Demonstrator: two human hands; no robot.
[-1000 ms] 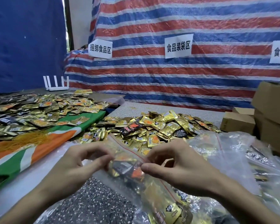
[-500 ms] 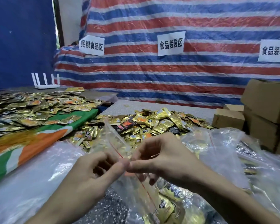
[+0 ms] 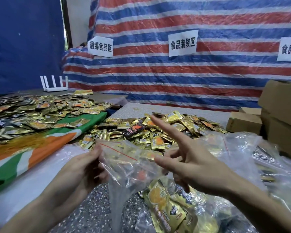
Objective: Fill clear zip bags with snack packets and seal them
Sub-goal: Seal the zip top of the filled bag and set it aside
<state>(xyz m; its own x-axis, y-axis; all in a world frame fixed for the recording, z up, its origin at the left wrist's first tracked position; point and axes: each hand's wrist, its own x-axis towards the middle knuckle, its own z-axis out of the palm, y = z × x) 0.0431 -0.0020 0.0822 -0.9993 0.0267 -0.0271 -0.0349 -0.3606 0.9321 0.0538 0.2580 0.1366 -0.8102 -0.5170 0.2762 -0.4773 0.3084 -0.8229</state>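
A clear zip bag [image 3: 124, 162] with a red zip line hangs in front of me, gold snack packets [image 3: 166, 207] showing in its lower part. My left hand [image 3: 84, 167] pinches the bag's top left corner. My right hand [image 3: 188, 158] is off the bag, fingers spread, the index finger stretched toward the pile of gold and black snack packets [image 3: 141, 130] on the table just beyond.
More packets [image 3: 32, 113] cover a green, white and orange cloth [image 3: 40, 145] at the left. Filled clear bags [image 3: 252, 155] lie at the right, beside stacked cardboard boxes [image 3: 282, 115]. A white router [image 3: 55, 84] stands at the back left. A striped tarp hangs behind.
Both hands were pinching the bag's zip together. Now my right hand has let go and opened toward the packet pile, while my left still holds the bag's corner.
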